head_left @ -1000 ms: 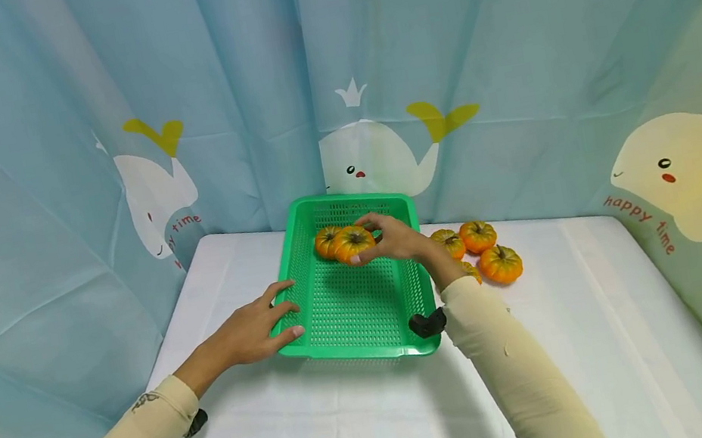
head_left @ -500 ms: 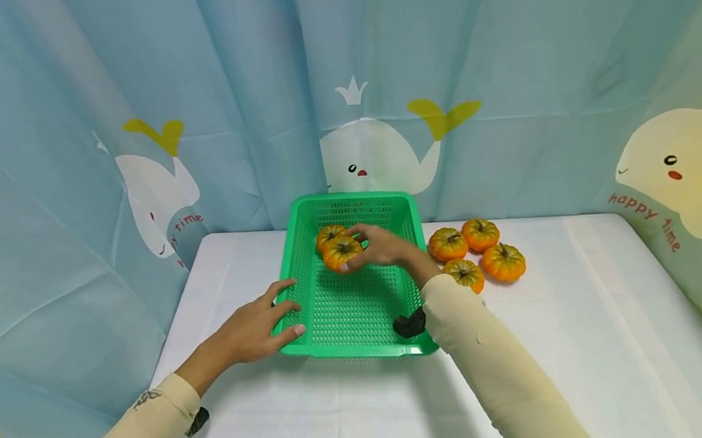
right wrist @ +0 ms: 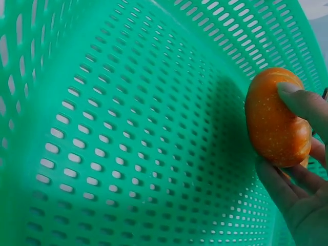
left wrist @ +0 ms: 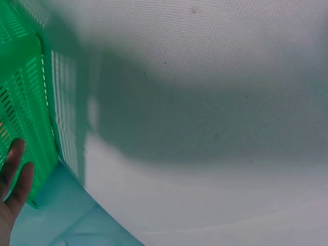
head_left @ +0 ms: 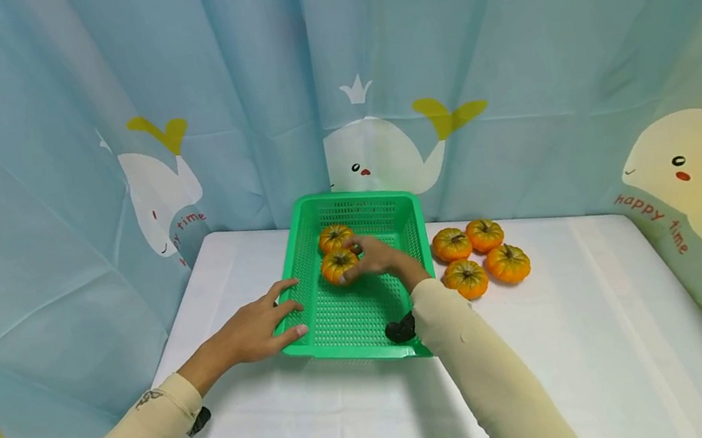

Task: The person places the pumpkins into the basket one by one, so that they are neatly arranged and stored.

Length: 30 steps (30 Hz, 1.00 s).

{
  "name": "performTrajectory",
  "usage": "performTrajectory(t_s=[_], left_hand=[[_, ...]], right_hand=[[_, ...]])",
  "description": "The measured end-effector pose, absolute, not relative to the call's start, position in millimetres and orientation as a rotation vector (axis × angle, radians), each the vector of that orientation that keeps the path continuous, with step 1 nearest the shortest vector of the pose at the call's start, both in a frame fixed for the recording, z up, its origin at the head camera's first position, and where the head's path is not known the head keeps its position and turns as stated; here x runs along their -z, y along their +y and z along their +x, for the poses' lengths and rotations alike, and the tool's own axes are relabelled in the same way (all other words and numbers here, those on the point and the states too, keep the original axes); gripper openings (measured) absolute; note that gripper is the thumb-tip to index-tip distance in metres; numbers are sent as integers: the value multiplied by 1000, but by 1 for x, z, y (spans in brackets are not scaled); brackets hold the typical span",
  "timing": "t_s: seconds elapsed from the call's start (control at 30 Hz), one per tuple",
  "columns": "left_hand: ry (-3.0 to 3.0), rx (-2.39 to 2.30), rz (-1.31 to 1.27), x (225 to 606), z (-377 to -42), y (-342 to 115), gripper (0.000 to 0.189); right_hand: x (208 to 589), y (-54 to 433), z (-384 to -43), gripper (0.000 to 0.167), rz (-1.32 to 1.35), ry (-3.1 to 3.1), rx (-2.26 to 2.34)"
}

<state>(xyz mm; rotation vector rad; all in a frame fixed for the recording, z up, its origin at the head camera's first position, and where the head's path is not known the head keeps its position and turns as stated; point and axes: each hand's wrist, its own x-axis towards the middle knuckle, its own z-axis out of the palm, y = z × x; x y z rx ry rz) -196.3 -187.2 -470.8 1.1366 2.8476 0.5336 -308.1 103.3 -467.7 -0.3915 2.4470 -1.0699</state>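
My right hand (head_left: 374,255) is inside the green plastic basket (head_left: 312,338), holding a small orange pumpkin (head_left: 338,267) between thumb and fingers. The right wrist view shows this pumpkin (right wrist: 277,120) close to the perforated basket wall, with the thumb across one side and fingertips on the other. Just behind it in the basket sits a second pumpkin (head_left: 334,237). At the basket's left rim, my left hand (head_left: 255,329) rests with its fingers spread. Only two fingers (left wrist: 19,187) of that hand show in the left wrist view, beside the basket's slotted side.
Several more pumpkins (head_left: 466,278) are grouped on the white tabletop (head_left: 590,334) just right of the basket. A blue curtain (head_left: 499,19) with whale prints stands directly behind the table and along both sides.
My right hand has carried the pumpkin left, then a little toward me, apart from where it overlapped the second pumpkin. The left hand has stayed at the rim.
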Motion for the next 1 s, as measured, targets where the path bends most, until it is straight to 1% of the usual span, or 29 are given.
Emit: performTrajectory(t_s=[0.4,0.6,1.0], left_hand=[[2852,-524,1132,468,-195,-185,47],[2856,-515,1125,468,-195,-186,47],[2855,-520,1131,470,-196,-187,47]], right_hand=[[477,95,-309,78,-386,2451,1043],[478,92,-310,76,-404,2465,1022],[479,86,-310,74,-359,2434,1073]])
